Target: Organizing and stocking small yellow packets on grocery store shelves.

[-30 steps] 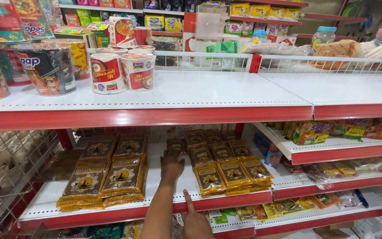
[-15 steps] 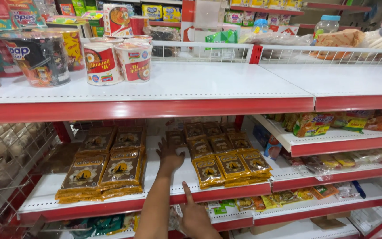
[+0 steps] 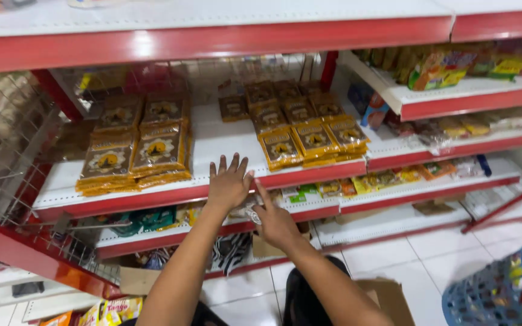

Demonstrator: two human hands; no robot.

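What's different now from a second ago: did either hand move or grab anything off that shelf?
The left hand has drawn back from deep between the packet stacks to the shelf's front red edge, fingers spread, holding nothing. The right hand rose beside it, forefinger pointing up at the edge, also empty. The view tilted down. The brown-and-yellow packets on the left and right lie as before.

View tilted downward: tubs and cartons on the top white shelf out of frame; white floor tiles (image 3: 394, 253) and blue plastic basket (image 3: 496, 290) now in frame at lower right. Left hand (image 3: 229, 184) withdrawn from deep in the red-edged shelf (image 3: 170, 194) to its front lip, fingers spread, palm down, between the two stacks of yellow-brown flat packets (image 3: 134, 157). Right hand (image 3: 275, 222) raised and brought just beside the left, index finger extended toward the shelf edge.
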